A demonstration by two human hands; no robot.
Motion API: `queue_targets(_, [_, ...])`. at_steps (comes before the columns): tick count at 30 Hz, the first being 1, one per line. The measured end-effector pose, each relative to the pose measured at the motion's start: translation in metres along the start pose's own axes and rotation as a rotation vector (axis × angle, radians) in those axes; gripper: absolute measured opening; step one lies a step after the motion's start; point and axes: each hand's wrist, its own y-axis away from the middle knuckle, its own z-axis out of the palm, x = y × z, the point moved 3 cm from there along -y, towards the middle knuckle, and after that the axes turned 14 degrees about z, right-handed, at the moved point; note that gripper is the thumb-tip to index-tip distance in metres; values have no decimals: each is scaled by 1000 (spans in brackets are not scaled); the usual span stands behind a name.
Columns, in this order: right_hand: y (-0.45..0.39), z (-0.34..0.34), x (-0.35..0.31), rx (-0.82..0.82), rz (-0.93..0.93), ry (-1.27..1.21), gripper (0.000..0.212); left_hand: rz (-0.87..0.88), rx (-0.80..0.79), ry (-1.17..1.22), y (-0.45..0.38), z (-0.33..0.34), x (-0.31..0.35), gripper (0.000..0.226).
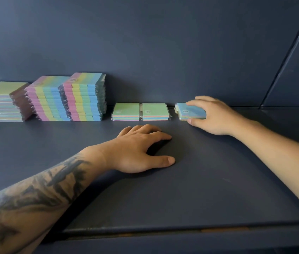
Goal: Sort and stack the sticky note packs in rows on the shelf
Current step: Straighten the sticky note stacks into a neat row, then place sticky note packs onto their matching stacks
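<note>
The shelf [209, 189] is dark blue and flat. Its near edge runs across the bottom of the view.

Two bare arms reach in over that edge. The left arm has dark tattoos on it. The left hand [141, 149] lies palm down on the shelf, near the middle. Its fingers are spread a little and a bit bent, and it holds nothing.

Farther back and to the right is the right hand [216, 116]. It grips a blue pack [189, 111] of sticky notes. The thumb is on the near edge of the pack and the fingers curl over the top. The pack looks like it sits on the shelf, close to the back wall [145, 43].

Just left of the blue pack, with a small gap, are two green packs [140, 111]. They lie flat side by side, almost touching each other. Each has a green top and thin bands of colour down its side.

Left of those stand two tall stacks [68, 99] of striped packs in pink, yellow, green and blue. The packs are in clear wrap. The two stacks touch each other, and the right one is a bit taller.

At the far left is a lower stack [2, 102] with a pale green top. The left edge of the view cuts it off.

All the packs sit in one row along the back wall.
</note>
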Motion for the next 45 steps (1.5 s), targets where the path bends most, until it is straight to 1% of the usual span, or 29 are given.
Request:
queue_targets(2, [18, -2, -3, 71, 1, -6, 63, 8, -4, -1, 0, 1, -1, 73])
queue_targets(4, [40, -1, -6, 133, -12, -29, 63, 14, -4, -1, -1, 3, -3, 78])
queue_targets(6, [62, 3, -7, 132, -18, -20, 60, 24, 7, -13, -2, 4, -5, 84])
queue_targets(10, [99, 7, -8, -14, 8, -55, 56, 20, 11, -42, 1, 9, -5, 92])
queue_targets(12, [114, 6, -6, -74, 25, -69, 58, 15, 30, -69, 1, 9, -6, 96])
queue_targets(14, [130, 3, 0, -136, 31, -28, 62, -10, 32, -102, 3, 11, -3, 101])
queue_targets(17, [158, -5, 11, -192, 3, 30, 67, -88, 31, -146, 11, 16, 15, 119])
queue_targets(19, [177, -12, 23, -204, -26, 57, 69, -153, 24, -176, 20, 25, 35, 129])
queue_targets(23, [223, -25, 62, -205, -71, 64, 67, -233, 55, -199, 42, 46, 92, 127])
queue_targets(26, [267, -35, 106, -161, -157, 119, 67, -284, 49, -234, 53, 66, 152, 124])
queue_targets(29, [315, -51, 160, -146, -197, 90, 67, -298, 66, -288, 54, 95, 219, 131])
queue_targets(31, [344, -67, 196, -148, -180, 21, 67, -250, 80, -270, 47, 112, 263, 127])
queue_targets(34, [377, -94, 248, -142, -148, 4, 64, -101, 63, -301, 26, 130, 330, 111])
queue_targets(38, [392, -130, 317, -119, -54, -40, 60, 62, 72, -313, -20, 135, 416, 102])
queue_targets(40, [393, -146, 349, -77, -4, -74, 56, 106, 86, -306, -48, 131, 452, 93])
queue_targets(43, [394, -161, 391, -28, 70, -107, 52, 157, 114, -296, -96, 126, 494, 71])
queue_targets(45, [392, -165, 417, -4, 108, -111, 52, 178, 130, -282, -132, 124, 513, 65])
